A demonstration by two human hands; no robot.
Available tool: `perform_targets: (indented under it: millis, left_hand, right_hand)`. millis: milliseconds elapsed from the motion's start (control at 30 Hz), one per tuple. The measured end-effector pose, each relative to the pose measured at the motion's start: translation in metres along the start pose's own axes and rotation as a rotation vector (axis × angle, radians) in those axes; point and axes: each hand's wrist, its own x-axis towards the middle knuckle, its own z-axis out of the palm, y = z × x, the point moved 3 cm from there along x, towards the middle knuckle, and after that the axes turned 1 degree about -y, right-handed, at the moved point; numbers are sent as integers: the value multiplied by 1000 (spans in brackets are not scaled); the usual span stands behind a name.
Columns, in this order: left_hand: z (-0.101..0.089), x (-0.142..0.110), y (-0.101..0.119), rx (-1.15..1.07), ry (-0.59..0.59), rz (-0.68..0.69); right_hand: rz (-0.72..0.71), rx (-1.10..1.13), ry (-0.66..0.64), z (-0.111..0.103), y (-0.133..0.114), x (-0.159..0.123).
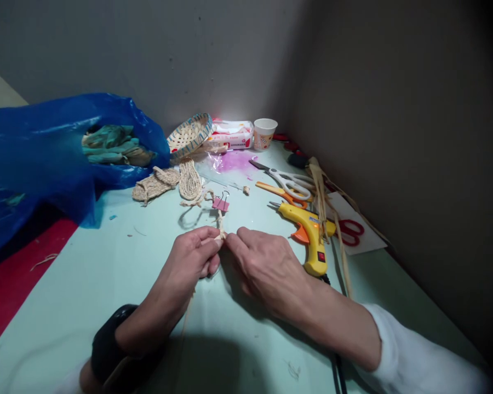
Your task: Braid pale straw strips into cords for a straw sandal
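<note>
A pale braided cord (pixel 220 221) runs down from a pink binder clip (pixel 221 204) on the table to my fingertips. My left hand (pixel 199 253) pinches the cord's lower end, thumb against forefinger. From the other side my right hand (pixel 259 257) meets it, its fingers closed on the same end; the fingertips are partly hidden. A thin loose strand (pixel 188 312) trails below my left hand. Beyond the clip lie a coiled braid (pixel 190 182) and a folded flat braid (pixel 156 184).
A yellow glue gun (pixel 312 235) lies right of my right hand, near white-handled scissors (pixel 290 180) and red-handled scissors (pixel 351 232). A blue plastic bag (pixel 45 142) fills the left. Behind stand a woven basket (pixel 191 135), a tissue pack (pixel 234 135) and a paper cup (pixel 265 134).
</note>
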Motion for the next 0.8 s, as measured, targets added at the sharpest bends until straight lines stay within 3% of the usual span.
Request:
perform_targets:
  millis: [233,533,667,800]
  left_hand:
    - [5,-5,2,-98,3,50]
    - [3,-1,-1,-119,19,9]
    - [2,-3,0,-128,41,-6]
    - [1,-4,1,-139,53,8]
  right_hand:
    - [-94,-214,99,5,-14,-4]
    - [-69,-298,187,7,-38,-7]
    - [-76,-256,229,3,-37,-7]
    - [-36,21,115,-12,-12,0]
